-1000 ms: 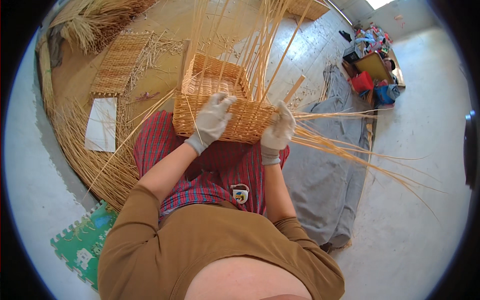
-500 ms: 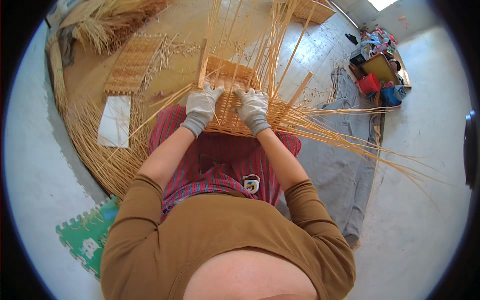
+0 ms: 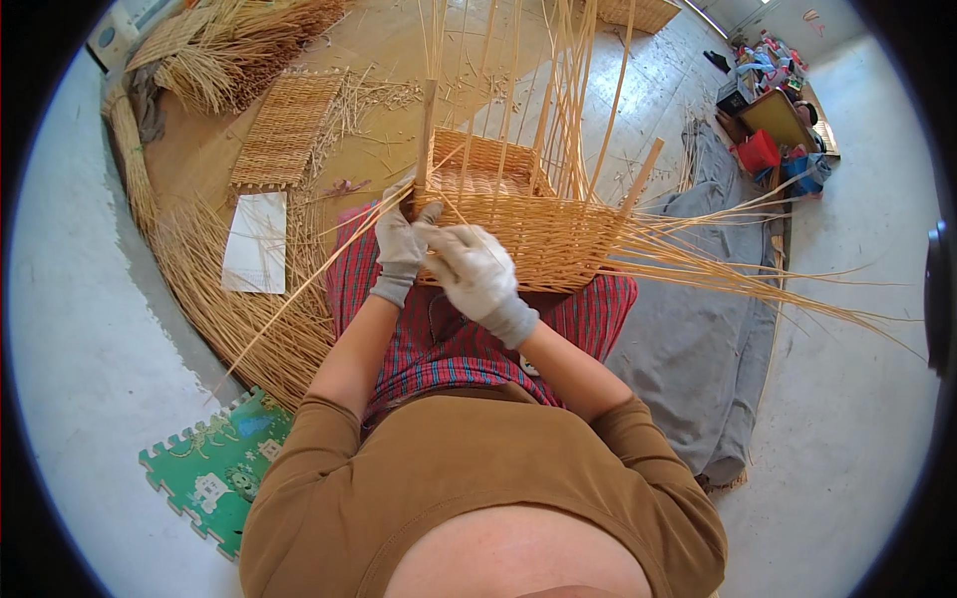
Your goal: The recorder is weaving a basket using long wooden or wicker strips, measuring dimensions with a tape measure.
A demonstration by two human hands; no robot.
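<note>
A partly woven wicker basket (image 3: 518, 234) rests across my lap, its front wall facing me and long upright canes rising from its rim. At its left corner stands a wooden post (image 3: 430, 130). My gloved left hand (image 3: 399, 242) is closed round that corner, thumb on the front wall and the other fingers partly hidden. Loose strands (image 3: 329, 261) run from there down to the left. My gloved right hand (image 3: 471, 271) is in front of the wall's left end, fingers stretched and apart toward the left hand; no held thing shows in it.
Bundled canes (image 3: 239, 299) lie along the left, with a white board (image 3: 255, 242) on them. A woven panel (image 3: 289, 130) lies farther off. Long canes (image 3: 738, 274) stick out right over a grey cloth (image 3: 678, 369). A green foam mat (image 3: 214, 473) lies lower left.
Both hands have moved from pressing on the basket's front wall to its left corner. The basket is tipped so its front wall faces me more, and the view has shifted slightly.
</note>
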